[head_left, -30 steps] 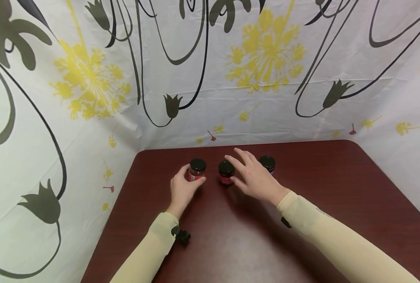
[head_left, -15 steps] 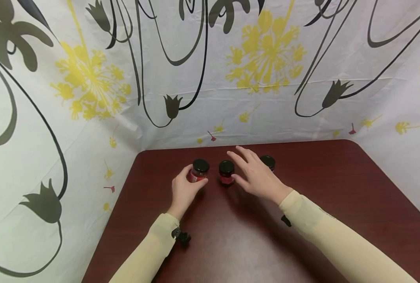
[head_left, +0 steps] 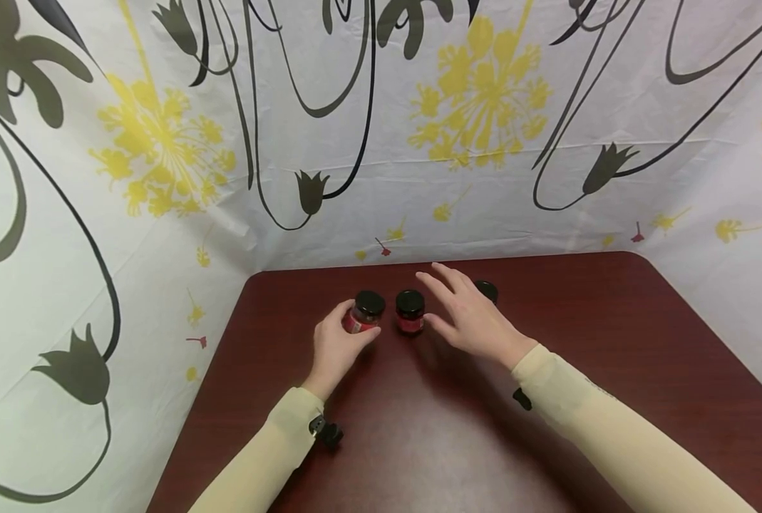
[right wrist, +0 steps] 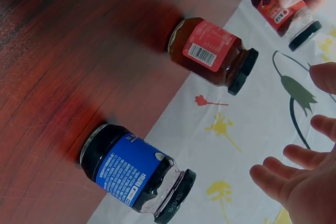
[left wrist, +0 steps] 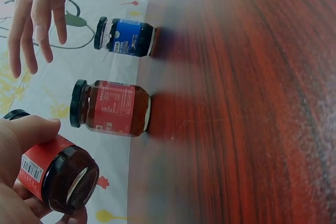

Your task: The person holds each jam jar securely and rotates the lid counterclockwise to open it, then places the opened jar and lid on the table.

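Observation:
My left hand (head_left: 338, 347) grips a glass jar (left wrist: 59, 174) with a red label and black lid, thumb on one side and fingers on the other. In the left wrist view this jar is tilted and raised off the table. Just right of it, a second red-labelled jar (head_left: 410, 313) stands upright on the table. My right hand (head_left: 473, 313) hovers beside that jar with fingers spread, holding nothing. Behind the right hand stands a blue-labelled jar (right wrist: 128, 169) of dark contents, mostly hidden in the head view with its black lid (head_left: 486, 291) showing.
The dark red wooden table (head_left: 579, 328) has rounded far corners. A white cloth (head_left: 355, 142) with flower prints hangs behind it and along the sides. A small black device (head_left: 326, 431) sits at the left wrist.
The left hand has moved slightly right with its jar, bringing it nearer the middle jar. The right hand has drawn back a little to the right, away from the middle jar.

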Available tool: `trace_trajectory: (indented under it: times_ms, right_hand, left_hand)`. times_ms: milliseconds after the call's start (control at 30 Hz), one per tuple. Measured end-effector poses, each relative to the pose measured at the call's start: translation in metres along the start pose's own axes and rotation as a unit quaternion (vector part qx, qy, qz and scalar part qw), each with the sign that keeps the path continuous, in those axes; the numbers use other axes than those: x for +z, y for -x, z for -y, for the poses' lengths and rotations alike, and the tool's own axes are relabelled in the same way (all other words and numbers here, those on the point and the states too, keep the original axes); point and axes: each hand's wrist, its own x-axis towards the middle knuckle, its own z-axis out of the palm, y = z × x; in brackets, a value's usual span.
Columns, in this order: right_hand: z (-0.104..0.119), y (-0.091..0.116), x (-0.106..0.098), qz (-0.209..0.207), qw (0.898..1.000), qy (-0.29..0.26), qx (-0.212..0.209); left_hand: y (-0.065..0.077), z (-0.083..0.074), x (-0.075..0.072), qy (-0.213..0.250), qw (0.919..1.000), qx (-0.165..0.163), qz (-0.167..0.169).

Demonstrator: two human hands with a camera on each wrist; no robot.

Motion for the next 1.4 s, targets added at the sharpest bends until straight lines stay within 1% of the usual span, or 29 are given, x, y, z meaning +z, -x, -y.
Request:
trace_trajectory:
  times_ms: [233,567,767,967,1200,1400]
  right_hand:
    - [-0.003,0.003,-0.003,0.004,1.000,0.002,0.004]
    - [-0.003,0.007,-0.005,0.007,1.000,0.000,0.013]
    - [-0.003,0.009,-0.006,0.011,1.000,-0.005,0.015]
    - [-0.002,0.010,-0.006,0.010,1.000,-0.023,0.017]
    - [-0.003,0.013,-0.007,0.008,0.999,-0.034,0.021]
    - [-0.002,0.015,-0.008,0.018,0.998,-0.048,0.032]
  left_hand:
    - [0.004,-0.004,0.001,-0.013,0.9997,0.006,0.020]
    - [0.011,-0.009,0.002,-0.009,0.9994,0.021,0.025]
    - [0.013,-0.009,0.006,-0.014,0.9989,0.038,0.023]
    - [0.014,-0.011,0.008,-0.014,0.9983,0.045,0.034]
    - [0.015,-0.014,0.012,-0.013,0.9975,0.060,0.037]
    - [0.016,-0.015,0.017,-0.014,0.9966,0.068,0.045]
